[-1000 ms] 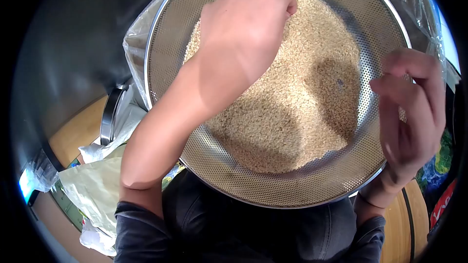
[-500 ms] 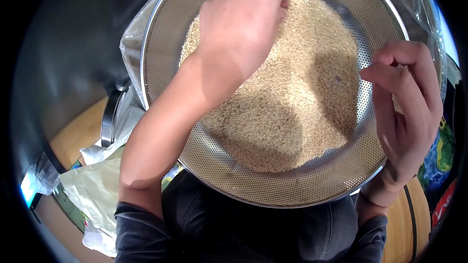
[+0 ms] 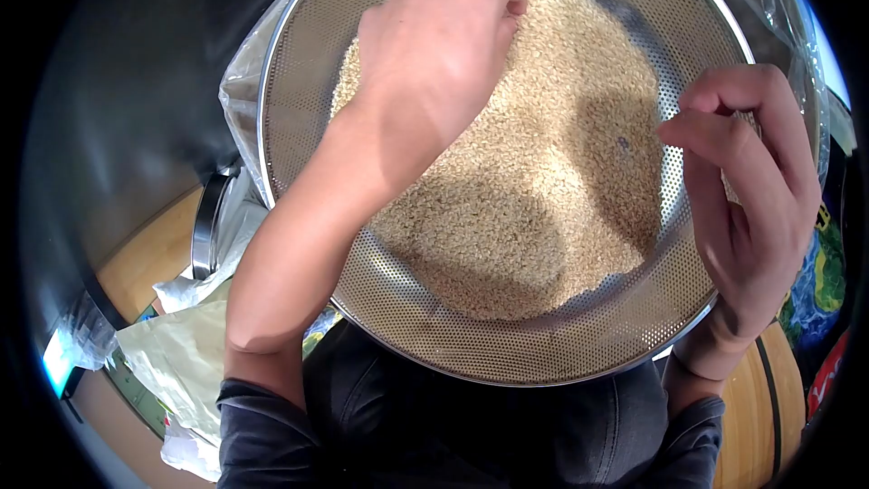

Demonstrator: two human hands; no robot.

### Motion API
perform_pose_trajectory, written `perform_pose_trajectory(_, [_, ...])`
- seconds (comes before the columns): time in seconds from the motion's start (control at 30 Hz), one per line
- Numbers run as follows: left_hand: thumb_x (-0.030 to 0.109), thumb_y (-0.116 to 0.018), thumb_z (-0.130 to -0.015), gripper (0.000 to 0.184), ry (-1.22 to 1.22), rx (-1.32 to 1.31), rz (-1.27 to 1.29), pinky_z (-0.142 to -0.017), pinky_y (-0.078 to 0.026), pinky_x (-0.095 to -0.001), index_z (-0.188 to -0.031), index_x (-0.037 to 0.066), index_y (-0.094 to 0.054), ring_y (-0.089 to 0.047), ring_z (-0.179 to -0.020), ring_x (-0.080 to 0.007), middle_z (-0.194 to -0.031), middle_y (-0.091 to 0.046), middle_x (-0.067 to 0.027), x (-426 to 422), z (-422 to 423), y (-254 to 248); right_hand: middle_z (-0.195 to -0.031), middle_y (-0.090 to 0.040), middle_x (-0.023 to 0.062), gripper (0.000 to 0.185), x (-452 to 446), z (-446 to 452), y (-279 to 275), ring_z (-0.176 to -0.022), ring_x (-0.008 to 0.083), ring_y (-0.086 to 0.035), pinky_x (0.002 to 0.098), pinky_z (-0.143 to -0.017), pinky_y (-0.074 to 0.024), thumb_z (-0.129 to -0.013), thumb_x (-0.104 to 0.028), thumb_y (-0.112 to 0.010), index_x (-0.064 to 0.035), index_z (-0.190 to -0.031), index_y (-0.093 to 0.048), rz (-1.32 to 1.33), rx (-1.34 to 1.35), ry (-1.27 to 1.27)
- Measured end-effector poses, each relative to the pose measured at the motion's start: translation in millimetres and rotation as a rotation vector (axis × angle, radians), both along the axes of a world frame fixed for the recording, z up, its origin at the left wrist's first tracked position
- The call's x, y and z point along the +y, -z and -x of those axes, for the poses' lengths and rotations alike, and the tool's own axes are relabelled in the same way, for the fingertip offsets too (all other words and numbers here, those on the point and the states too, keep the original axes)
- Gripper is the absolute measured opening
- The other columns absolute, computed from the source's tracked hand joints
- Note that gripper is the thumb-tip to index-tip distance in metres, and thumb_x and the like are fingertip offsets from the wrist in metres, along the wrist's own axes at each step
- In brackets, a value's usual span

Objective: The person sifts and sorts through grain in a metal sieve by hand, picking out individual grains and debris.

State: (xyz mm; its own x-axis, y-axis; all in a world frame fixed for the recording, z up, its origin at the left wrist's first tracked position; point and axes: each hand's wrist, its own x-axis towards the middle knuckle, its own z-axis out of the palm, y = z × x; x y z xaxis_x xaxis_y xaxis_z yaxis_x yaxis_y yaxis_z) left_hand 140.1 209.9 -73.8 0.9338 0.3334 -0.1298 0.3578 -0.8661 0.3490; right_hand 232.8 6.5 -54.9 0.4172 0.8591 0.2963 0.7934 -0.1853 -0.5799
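A wide perforated metal sieve (image 3: 507, 353) rests over my lap, holding a broad bed of small pale tan grains (image 3: 543, 208). At the far side of the grains is my left hand (image 3: 444, 41), back upward, its fingers curled closed and mostly hidden beneath it. Whatever they hold is out of sight. Over the sieve's right rim, my right hand (image 3: 756, 172) has its fingers bent inward and pinched together; I cannot make out anything between them. A small dark speck (image 3: 623, 143) lies among the grains near the right fingertips.
Clear plastic sheeting (image 3: 243, 81) shows around the sieve. On the left are a round metal-rimmed object (image 3: 208, 226) and a crumpled pale bag (image 3: 176, 349). A wooden surface (image 3: 756, 407) and a colourful printed package (image 3: 815, 281) are on the right.
Both hands have shifted slightly up and to the left in view, with their fingers still closed. The sieve and grains look nearly the same.
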Motion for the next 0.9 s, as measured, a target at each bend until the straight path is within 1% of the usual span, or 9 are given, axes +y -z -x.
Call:
perform_pose_trajectory(0.17, [0.016, -0.064, -0.090, 0.008, -0.014, 0.009, -0.013, -0.078, -0.054, -0.0467, -0.094, 0.011, -0.068, -0.066, -0.092, -0.0355, -0.099, -0.067, -0.0109, -1.2, -1.2, 1.3, -0.094, -0.059, 0.0065, 0.020, 0.4, -0.2, 0.5, -0.081, 0.0167, -0.063, 0.0287, -0.062, -0.0475, -0.071, 0.010, -0.072, -0.0030, -0.085, -0.067, -0.019, 0.009, -0.004])
perform_pose_trajectory(0.27, [0.016, -0.064, -0.090, 0.007, -0.006, 0.003, -0.029, -0.078, -0.053, -0.0464, -0.094, 0.011, -0.068, -0.066, -0.091, -0.0355, -0.098, -0.067, -0.0111, -0.3, -1.0, 2.6, -0.093, -0.060, 0.0061, 0.019, 3.4, 2.7, -3.4, -0.080, 0.0160, -0.063, 0.0283, -0.061, -0.0471, -0.071, 0.010, -0.072, -0.0031, -0.084, -0.067, 0.040, -0.066, 0.005])
perform_pose_trajectory(0.37, [0.016, -0.065, -0.090, 0.007, 0.001, -0.004, 0.003, -0.077, -0.053, -0.0462, -0.093, 0.011, -0.068, -0.066, -0.090, -0.0360, -0.097, -0.067, -0.0116, 7.6, 1.0, 15.7, -0.093, -0.060, 0.0061, 0.018, 3.3, 3.8, -2.9, -0.080, 0.0156, -0.063, 0.0280, -0.061, -0.0474, -0.071, 0.010, -0.072, -0.0032, -0.083, -0.067, 0.046, -0.070, 0.007])
perform_pose_trajectory(0.5, [0.017, -0.065, -0.089, 0.008, -0.025, 0.016, 0.002, -0.077, -0.053, -0.0460, -0.092, 0.011, -0.068, -0.067, -0.089, -0.0360, -0.096, -0.066, -0.0121, -0.5, -1.4, 3.8, -0.093, -0.060, 0.0062, 0.019, 1.3, 4.0, -1.2, -0.081, 0.0157, -0.064, 0.0283, -0.062, -0.0485, -0.072, 0.010, -0.072, -0.0035, -0.084, -0.067, 0.038, -0.062, 0.013])
perform_pose_trajectory(0.57, [0.010, -0.071, -0.085, 0.013, 0.036, -0.132, -0.047, -0.064, -0.052, -0.0371, -0.098, 0.008, -0.070, -0.064, -0.069, -0.0249, -0.084, -0.067, -0.0079, 5.3, 2.9, 18.3, -0.093, -0.060, 0.0065, 0.019, 0.4, 2.6, -0.5, -0.081, 0.0160, -0.064, 0.0284, -0.062, -0.0491, -0.072, 0.009, -0.071, -0.0035, -0.085, -0.067, 0.045, -0.045, 0.019])
perform_pose_trajectory(0.6, [0.010, -0.071, -0.085, 0.013, 0.048, -0.133, -0.048, -0.064, -0.052, -0.0371, -0.098, 0.008, -0.070, -0.064, -0.069, -0.0249, -0.084, -0.067, -0.0079, 8.3, 4.9, 19.4, -0.093, -0.060, 0.0067, 0.020, 1.3, 0.8, -0.6, -0.081, 0.0166, -0.064, 0.0286, -0.063, -0.0496, -0.071, 0.009, -0.071, -0.0035, -0.085, -0.067, 0.025, -0.045, -0.005])
perform_pose_trajectory(0.67, [0.012, -0.073, -0.085, 0.011, -0.001, -0.146, 0.063, -0.060, -0.050, -0.0331, -0.096, 0.011, -0.071, -0.059, -0.064, -0.0187, -0.081, -0.064, -0.0047, 14.7, 8.4, 18.6, -0.093, -0.059, 0.0069, 0.020, 2.2, 0.4, 0.1, -0.081, 0.0172, -0.064, 0.0288, -0.063, -0.0502, -0.070, 0.009, -0.071, -0.0034, -0.085, -0.067, 0.002, -0.045, -0.017])
perform_pose_trajectory(0.77, [0.011, -0.072, -0.085, 0.011, -0.008, -0.149, 0.009, -0.059, -0.048, -0.0323, -0.095, 0.011, -0.071, -0.056, -0.062, -0.0149, -0.081, -0.063, -0.0039, 14.9, 9.8, 15.7, -0.092, -0.059, 0.0074, 0.022, 1.5, 1.6, 1.5, -0.080, 0.0182, -0.064, 0.0292, -0.064, -0.0512, -0.069, 0.009, -0.071, -0.0032, -0.086, -0.066, -0.029, -0.051, 0.005])
perform_pose_trajectory(0.9, [0.012, -0.072, -0.085, 0.010, -0.022, -0.109, -0.030, -0.060, -0.049, -0.0337, -0.095, 0.011, -0.071, -0.057, -0.062, -0.0168, -0.082, -0.062, -0.0041, 17.7, 11.2, 20.9, -0.092, -0.058, 0.0075, 0.023, 0.7, 0.8, 2.0, -0.081, 0.0184, -0.065, 0.0291, -0.063, -0.0516, -0.068, 0.009, -0.070, -0.0035, -0.087, -0.066, 0.000, -0.046, -0.006])
